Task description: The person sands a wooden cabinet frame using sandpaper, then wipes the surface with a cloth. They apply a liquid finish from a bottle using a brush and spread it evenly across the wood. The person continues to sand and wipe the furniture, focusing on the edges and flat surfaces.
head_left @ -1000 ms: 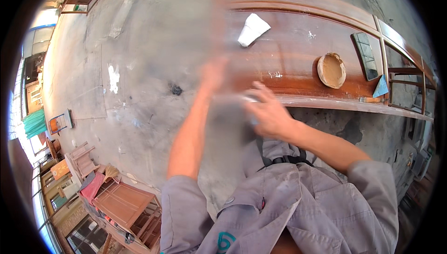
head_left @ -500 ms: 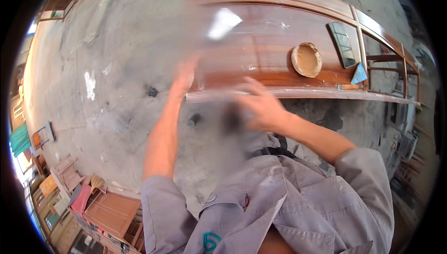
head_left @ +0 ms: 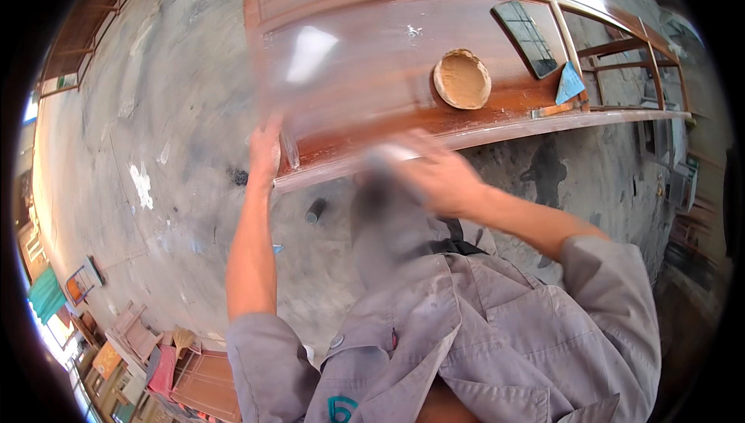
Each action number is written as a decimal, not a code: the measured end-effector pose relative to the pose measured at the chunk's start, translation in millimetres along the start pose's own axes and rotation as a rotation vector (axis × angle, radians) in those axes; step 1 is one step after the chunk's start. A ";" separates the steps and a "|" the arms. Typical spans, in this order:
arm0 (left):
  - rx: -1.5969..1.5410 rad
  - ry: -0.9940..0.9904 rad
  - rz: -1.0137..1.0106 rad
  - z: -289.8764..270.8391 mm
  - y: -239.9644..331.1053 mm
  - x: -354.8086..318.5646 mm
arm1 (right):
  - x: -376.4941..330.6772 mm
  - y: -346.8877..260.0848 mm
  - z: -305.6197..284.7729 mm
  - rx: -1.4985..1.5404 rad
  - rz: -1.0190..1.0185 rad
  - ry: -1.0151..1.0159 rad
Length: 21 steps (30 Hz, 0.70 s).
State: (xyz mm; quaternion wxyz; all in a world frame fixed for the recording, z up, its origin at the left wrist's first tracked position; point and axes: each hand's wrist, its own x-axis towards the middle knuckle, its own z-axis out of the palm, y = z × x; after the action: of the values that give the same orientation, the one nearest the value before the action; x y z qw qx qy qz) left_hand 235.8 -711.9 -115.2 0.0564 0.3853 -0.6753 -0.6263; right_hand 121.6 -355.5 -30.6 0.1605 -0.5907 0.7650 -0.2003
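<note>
Stained grey concrete floor (head_left: 155, 112), wooden frames and chairs stacked lower left (head_left: 147, 353), bright daylight

Wooden door panel (head_left: 388, 58) glossy reddish-brown varnish; concrete floor (head_left: 171, 151) rough, grey, stained; jacket (head_left: 497, 338) matt grey cloth.

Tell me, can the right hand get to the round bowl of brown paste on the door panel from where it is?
Probably yes. The right hand sits at the panel's near edge, and the bowl lies just beyond it on the wooden door panel, with only bare wood between.
</note>
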 end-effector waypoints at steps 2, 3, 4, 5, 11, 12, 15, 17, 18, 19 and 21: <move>-0.029 0.008 -0.010 1.6 1.3 0.1 | -54.9 26.9 -50.8 -0.163 0.139 0.055; -0.049 0.004 -0.042 -1.3 -0.7 -1.4 | -84.8 41.7 -58.3 -0.259 0.204 0.056; -0.067 -0.003 -0.070 -2.7 -0.7 -2.8 | -100.4 41.8 -62.7 -0.289 0.245 0.063; -0.056 -0.006 -0.050 2.4 5.4 -2.3 | -100.5 34.9 -50.8 -0.263 0.238 0.122; 0.054 0.040 -0.051 4.5 25.6 -9.1 | -31.2 -9.5 -16.8 -0.046 0.098 0.141; 0.027 0.039 -0.023 3.7 22.5 -8.0 | -47.5 5.9 -24.6 -0.049 0.110 0.241; 0.031 0.009 -0.034 1.0 13.8 -3.1 | -95.5 31.9 -39.6 -0.232 0.291 0.248; 0.063 0.000 -0.027 -2.4 10.2 3.4 | -95.8 18.1 -19.1 -0.142 0.406 0.349; 0.076 0.008 -0.009 -5.5 2.9 4.1 | -71.5 -1.7 -6.4 -0.075 0.344 0.392; 0.088 0.021 0.013 -7.7 -0.9 5.6 | -50.6 -18.5 6.1 -0.073 0.289 0.376; -0.038 0.006 -0.002 -5.6 -2.8 4.6 | -44.0 -27.2 9.7 -0.050 0.250 0.341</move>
State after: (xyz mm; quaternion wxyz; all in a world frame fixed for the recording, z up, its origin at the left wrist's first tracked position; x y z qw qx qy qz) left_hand 237.0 -718.9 -118.4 0.0648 0.3867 -0.6628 -0.6379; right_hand 160.1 -320.1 -25.1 0.0377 -0.4524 0.8532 -0.2568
